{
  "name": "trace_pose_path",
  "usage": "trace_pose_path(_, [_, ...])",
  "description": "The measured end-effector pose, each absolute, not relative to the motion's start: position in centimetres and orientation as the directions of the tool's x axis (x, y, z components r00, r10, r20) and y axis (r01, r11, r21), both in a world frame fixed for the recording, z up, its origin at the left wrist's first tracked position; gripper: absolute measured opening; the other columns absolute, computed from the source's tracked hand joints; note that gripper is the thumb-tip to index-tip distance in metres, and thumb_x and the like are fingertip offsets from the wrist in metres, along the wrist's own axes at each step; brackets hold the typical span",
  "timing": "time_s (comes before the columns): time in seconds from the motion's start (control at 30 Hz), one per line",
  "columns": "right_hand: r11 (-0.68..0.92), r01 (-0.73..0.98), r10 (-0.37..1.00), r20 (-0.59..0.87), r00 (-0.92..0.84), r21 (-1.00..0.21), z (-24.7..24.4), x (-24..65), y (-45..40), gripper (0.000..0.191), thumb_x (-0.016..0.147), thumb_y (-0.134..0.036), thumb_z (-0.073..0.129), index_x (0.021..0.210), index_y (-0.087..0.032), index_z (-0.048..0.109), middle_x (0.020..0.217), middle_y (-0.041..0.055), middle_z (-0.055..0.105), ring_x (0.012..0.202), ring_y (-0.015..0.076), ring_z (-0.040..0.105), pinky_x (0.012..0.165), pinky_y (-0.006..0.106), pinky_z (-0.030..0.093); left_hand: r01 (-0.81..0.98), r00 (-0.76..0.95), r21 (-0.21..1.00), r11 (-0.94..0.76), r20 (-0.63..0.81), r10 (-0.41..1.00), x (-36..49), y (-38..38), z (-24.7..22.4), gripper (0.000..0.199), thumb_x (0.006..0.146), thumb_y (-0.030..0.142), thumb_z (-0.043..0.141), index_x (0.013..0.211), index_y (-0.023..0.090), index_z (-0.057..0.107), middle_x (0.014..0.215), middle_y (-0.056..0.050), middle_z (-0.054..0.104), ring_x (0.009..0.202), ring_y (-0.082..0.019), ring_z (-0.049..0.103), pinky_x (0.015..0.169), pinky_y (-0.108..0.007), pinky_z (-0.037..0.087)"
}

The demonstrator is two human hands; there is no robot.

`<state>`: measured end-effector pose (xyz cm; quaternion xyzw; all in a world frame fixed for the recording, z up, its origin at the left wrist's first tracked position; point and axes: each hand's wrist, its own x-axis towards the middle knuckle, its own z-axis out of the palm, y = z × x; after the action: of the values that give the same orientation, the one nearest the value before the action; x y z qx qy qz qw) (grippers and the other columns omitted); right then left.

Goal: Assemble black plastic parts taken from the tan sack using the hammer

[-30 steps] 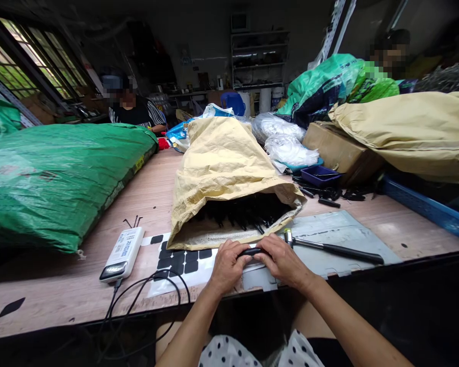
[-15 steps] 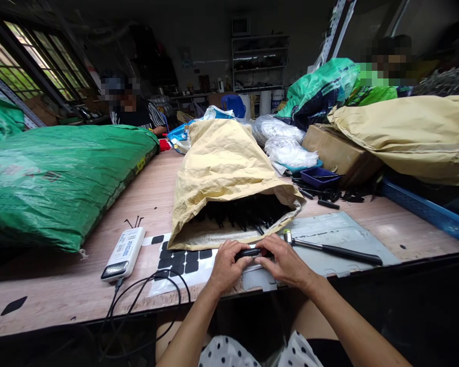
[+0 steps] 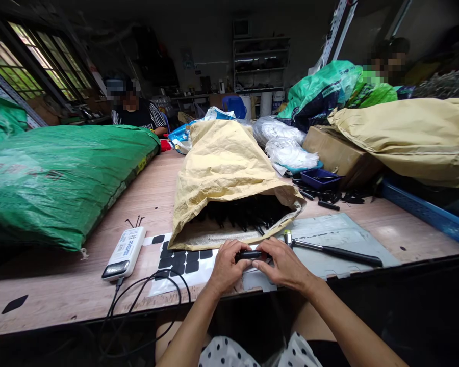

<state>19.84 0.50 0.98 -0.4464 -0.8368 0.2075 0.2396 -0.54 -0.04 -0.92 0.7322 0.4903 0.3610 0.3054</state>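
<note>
Just in front of the open mouth of a tan paper sack [image 3: 225, 163], a small black part [image 3: 249, 254] lies across between my two hands. My left hand [image 3: 229, 262] pinches its left end, and my right hand [image 3: 281, 261] closes on its right end, the fingertips hiding that end. Dark pieces [image 3: 237, 214] fill the sack's opening. Right of my hands, a hammer [image 3: 332, 251] with a black handle rests on a grey sheet [image 3: 329, 229]. To the left lies a white sheet with black square stickers [image 3: 179, 260], partly under the sack.
A white power bank [image 3: 124, 253] with a looping black cable [image 3: 145, 280] and a large green sack [image 3: 61, 178] are at left. At right are a purple tray [image 3: 320, 178], loose black parts [image 3: 329, 205], a cardboard box [image 3: 336, 153] and a blue basket [image 3: 428, 209]. Two people sit beyond.
My right fingers have shifted slightly on the black part, with the thumb nearer my left hand. More of the part's middle shows now.
</note>
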Motion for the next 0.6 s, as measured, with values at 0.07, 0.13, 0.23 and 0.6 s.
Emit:
trace_pose_path(0.07, [0.504,0.658,0.854,0.207,-0.478,-0.559,0.8,19.7,0.5,0.016,0.089,-0.036,0.065,0.092,-0.021,0.065,0.082,0.0008,0.063,0.085,0.0186,0.053,0.079,0.033,0.038,0.503,0.257,0.793,-0.344,0.243,0.936,-0.5,0.0,-1.0,0.015,0.081,0.016,0.066,0.094,0.023,0.068,0.094,-0.002,0.067,0.096,-0.023,0.057,0.089,-0.036,0.04])
trace_pose_path(0.13, [0.487,0.68,0.865,0.19,-0.465,-0.548,0.7,19.6,0.6,0.018,0.091,-0.04,0.063,0.091,-0.021,0.065,0.082,0.0007,0.062,0.084,0.0187,0.053,0.079,0.033,0.037,0.514,0.261,0.783,-0.351,0.247,0.933,-0.5,0.0,-1.0,0.015,0.081,0.015,0.066,0.094,0.023,0.067,0.093,-0.002,0.067,0.096,-0.023,0.057,0.089,-0.035,0.04])
trace_pose_path(0.23, [0.47,0.709,0.876,0.176,-0.449,-0.526,0.6,19.4,0.6,0.021,0.095,-0.042,0.058,0.091,-0.022,0.066,0.083,0.0013,0.063,0.086,0.0192,0.054,0.08,0.033,0.036,0.526,0.268,0.771,-0.358,0.249,0.931,-0.5,0.0,-0.9,0.015,0.081,0.015,0.065,0.094,0.023,0.067,0.094,-0.002,0.067,0.097,-0.023,0.057,0.088,-0.035,0.04])
trace_pose_path(0.6, [0.539,0.7,0.84,0.237,-0.488,-0.468,0.8,19.0,0.3,0.009,0.091,-0.024,0.061,0.083,-0.02,0.058,0.087,0.002,0.064,0.088,0.0199,0.051,0.078,0.033,0.034,0.54,0.304,0.763,-0.354,0.215,0.928,-0.5,-0.3,-0.3,0.018,0.072,0.016,0.062,0.089,0.023,0.064,0.091,-0.003,0.066,0.094,-0.025,0.054,0.086,-0.037,0.04])
